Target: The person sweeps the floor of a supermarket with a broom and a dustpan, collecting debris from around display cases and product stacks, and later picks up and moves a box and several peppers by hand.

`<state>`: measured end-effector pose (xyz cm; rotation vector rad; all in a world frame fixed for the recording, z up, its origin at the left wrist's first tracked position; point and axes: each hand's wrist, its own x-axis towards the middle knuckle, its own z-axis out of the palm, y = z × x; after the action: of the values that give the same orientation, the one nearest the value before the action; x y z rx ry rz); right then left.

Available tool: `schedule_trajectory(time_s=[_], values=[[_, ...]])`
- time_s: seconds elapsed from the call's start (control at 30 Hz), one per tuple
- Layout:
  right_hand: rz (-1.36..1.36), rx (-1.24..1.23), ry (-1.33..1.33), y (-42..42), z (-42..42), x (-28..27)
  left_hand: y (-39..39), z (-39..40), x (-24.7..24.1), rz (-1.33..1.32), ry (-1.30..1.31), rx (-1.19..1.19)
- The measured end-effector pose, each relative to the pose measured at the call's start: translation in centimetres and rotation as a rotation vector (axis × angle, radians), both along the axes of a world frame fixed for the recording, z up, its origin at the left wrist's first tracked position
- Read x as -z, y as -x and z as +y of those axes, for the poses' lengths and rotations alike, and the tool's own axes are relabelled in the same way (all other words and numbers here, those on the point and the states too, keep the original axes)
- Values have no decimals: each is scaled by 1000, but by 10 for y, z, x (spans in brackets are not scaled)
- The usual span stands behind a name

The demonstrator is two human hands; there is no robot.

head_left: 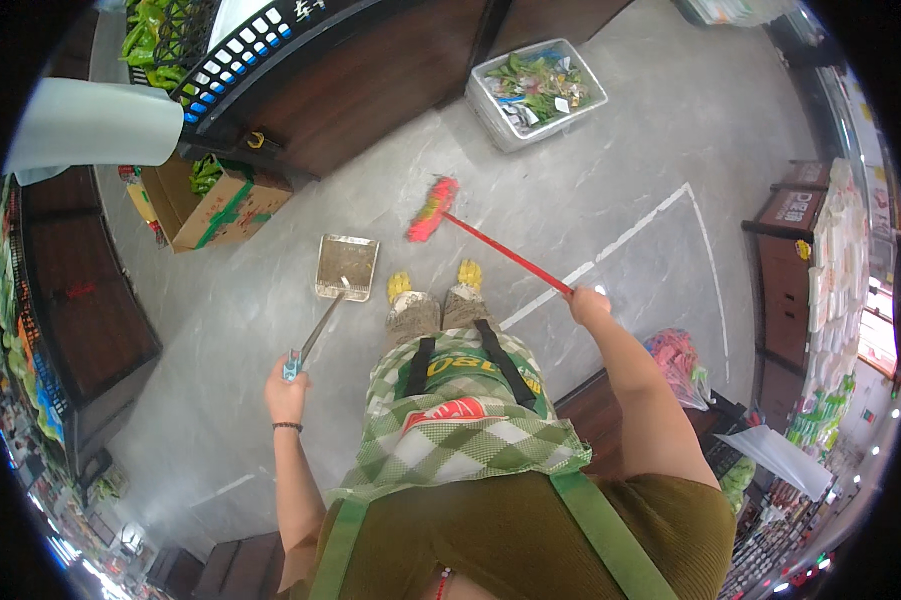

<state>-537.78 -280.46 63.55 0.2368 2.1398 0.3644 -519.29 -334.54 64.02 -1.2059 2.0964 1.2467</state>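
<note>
My left hand (288,390) grips the upper end of a long-handled dustpan (348,260); its pan stands on the grey floor left of my yellow shoes, with a small white scrap and some specks in it. My right hand (590,306) is closed round the red stick of a broom (433,209). The broom's red and yellow bristle head is on the floor ahead of my feet, up and to the right of the pan, apart from it. The head looks slightly blurred. I wear a green checked apron (420,442).
A white plastic bin (485,122) of leafy scraps stands by a dark wooden display counter (360,82). Left of it is an open cardboard box (225,217) with green peppers. A bag of pink items (675,364) lies at right, near stocked shelves (833,277). More produce displays line the left.
</note>
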Motion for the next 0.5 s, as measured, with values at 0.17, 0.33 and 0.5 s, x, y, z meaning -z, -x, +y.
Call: schedule_trajectory(time_s=[0.17, 0.33, 0.5], values=[[68, 221, 40, -33, 17, -38, 45, 6, 4, 56, -58, 180], [208, 434, 54, -62, 17, -15, 111, 23, 3, 91, -53, 480], [311, 527, 90, -42, -11, 25, 167, 55, 23, 130, 60, 802]])
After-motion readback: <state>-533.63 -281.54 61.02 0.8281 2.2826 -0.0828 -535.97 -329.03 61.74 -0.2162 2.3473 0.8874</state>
